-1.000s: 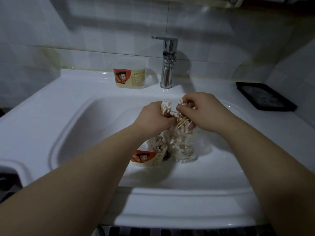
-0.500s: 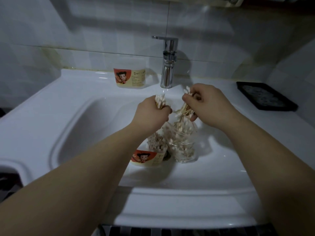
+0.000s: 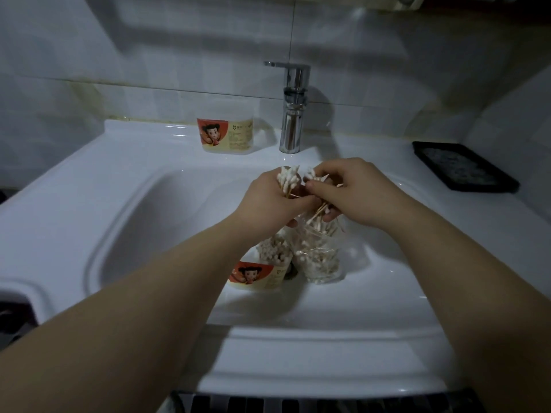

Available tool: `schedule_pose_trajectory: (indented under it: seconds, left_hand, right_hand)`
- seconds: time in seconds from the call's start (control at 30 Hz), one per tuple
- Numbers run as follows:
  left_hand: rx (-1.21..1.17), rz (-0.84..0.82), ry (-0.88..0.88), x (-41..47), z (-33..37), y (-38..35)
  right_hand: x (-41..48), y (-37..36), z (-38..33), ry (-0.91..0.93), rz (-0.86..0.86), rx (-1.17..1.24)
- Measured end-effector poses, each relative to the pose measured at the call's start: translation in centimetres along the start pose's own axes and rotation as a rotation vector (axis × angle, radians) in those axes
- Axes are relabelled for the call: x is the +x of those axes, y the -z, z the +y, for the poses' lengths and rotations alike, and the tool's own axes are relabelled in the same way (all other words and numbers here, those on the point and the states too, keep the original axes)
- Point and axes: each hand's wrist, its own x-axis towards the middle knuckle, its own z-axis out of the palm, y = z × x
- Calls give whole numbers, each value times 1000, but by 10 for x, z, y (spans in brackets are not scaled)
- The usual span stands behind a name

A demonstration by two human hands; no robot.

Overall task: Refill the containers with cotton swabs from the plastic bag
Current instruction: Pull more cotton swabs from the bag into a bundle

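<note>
A labelled clear tub (image 3: 226, 135) and black tray (image 3: 463, 166) sit on the white ceramic sink (image 3: 119, 180) ledge. Its basin holds a swab-filled labelled tub (image 3: 257, 274) and a clear plastic bag (image 3: 319, 260).

White wall tiles (image 3: 149, 55) rise behind a white sink (image 3: 89, 186), with a yellowed seam where the 2 meet. 1 chrome faucet (image 3: 293, 114) stands upright on the back ledge, its shadow on the tile to its right. A black tray (image 3: 463, 169) lies on the right ledge near the corner. The light is dim and bluish, and broad shadows cross the wall.
</note>
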Motion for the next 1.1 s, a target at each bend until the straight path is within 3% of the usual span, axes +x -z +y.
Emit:
schedule_pose_trajectory:
  seconds: [0.47, 0.8, 1.1]
  left_hand:
    - [-120, 35, 108, 3, -1, 0]
    - [-258, 223, 90, 7, 2, 3]
    - [-145, 305, -2, 4, 8, 5]
  right_hand:
    - [4, 9, 6, -94, 45, 30]
    - [8, 8, 7, -9, 180, 112]
    - [11, 9, 9, 33, 288, 142]
